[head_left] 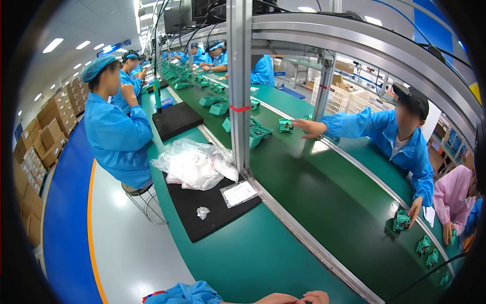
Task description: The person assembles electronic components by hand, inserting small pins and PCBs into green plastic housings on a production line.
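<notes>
At the bottom edge of the head view, I see the wearer's left hand (277, 299) and right hand (316, 297) close together, fingers bent inward and fingertips meeting or nearly so. The frame cuts both off, so I cannot tell whether they pinch anything. A blue sleeve (190, 293) covers the left forearm.

Beyond them spreads a green desk (228, 263). Ahead and to the left of the hands, well apart from them, a black mat (190, 223) lies on it. On the mat, nearest the hands, sits a small crumpled clear packet (202, 213); farther back is a flat packet (238, 194) with a white printed face, and just beside that a large heap of clear plastic bags (197, 164).

To the right, past a metal rail (309, 245), runs a dark green belt (304, 187). Across it, a co-worker in blue (405, 131) stretches one hand (310, 127) toward a green unit (285, 125) and touches another green unit (402, 221) with the other. A metal post (239, 76) banded with red tape (239, 108) rises near the plastic bags.
</notes>
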The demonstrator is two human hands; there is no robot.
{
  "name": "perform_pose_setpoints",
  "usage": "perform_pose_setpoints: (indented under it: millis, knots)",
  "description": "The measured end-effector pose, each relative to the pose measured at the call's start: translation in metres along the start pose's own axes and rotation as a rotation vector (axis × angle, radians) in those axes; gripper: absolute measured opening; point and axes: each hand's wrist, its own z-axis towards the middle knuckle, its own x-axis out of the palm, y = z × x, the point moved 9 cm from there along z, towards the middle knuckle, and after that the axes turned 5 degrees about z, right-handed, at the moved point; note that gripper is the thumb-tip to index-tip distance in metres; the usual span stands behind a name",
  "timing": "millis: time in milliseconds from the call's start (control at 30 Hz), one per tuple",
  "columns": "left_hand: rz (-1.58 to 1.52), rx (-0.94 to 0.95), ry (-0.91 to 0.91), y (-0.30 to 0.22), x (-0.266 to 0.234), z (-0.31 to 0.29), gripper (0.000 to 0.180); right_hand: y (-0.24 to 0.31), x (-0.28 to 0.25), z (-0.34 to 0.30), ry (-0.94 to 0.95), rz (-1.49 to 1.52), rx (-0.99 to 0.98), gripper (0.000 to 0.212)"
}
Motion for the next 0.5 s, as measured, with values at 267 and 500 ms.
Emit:
perform_pose_setpoints:
  millis: [267, 500]
  knots:
    - [0.133, 0.17, -0.034, -0.023, 0.007, -0.01, 0.011, 0.012, -0.006, 0.002, -0.049, -0.128, -0.076, 0.012]
    - [0.204, 0.257, -0.071, -0.029, 0.003, -0.012, 0.007, 0.018, -0.007, 0.0, -0.084, -0.124, -0.113, 0.01]
